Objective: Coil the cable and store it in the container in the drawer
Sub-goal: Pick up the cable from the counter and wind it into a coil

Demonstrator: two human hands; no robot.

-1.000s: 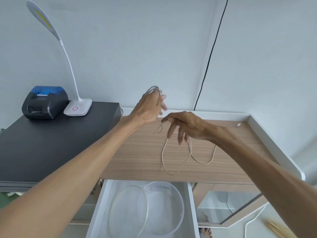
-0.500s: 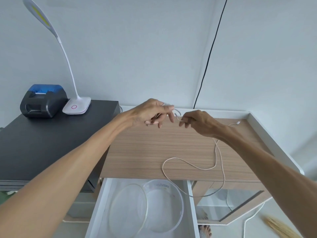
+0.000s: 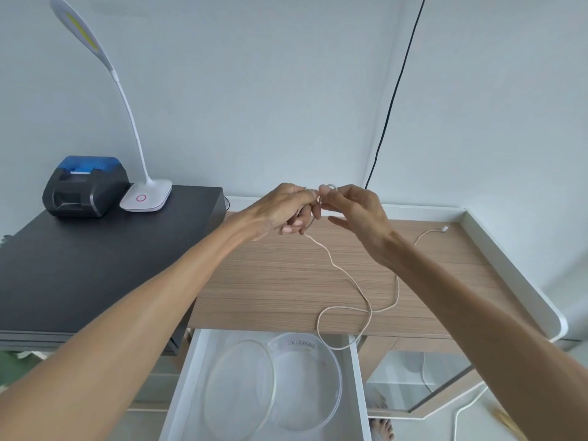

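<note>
A thin white cable (image 3: 350, 278) trails over the wooden desk top (image 3: 273, 281). My left hand (image 3: 286, 210) is closed around a small coil of it above the desk's back edge. My right hand (image 3: 356, 211) pinches a short loop of the cable right beside the left fingertips. From the hands the cable drops to the desk, forms a loop that hangs over the front edge, and runs to its plug (image 3: 443, 229) at the back right. Below, the white drawer (image 3: 187, 393) stands pulled out with a clear round container (image 3: 307, 386) and its clear lid (image 3: 238, 389) inside.
A black cabinet top (image 3: 79, 268) on the left carries a black and blue label printer (image 3: 86, 186) and a white gooseneck lamp (image 3: 146, 195). A black wire (image 3: 391, 100) runs down the wall. A white raised rim (image 3: 515, 281) borders the desk's right side.
Both hands have come together at the desk's back edge, the right now pinching the cable beside the left. The hanging loop has shortened and drawn up toward the desk front.
</note>
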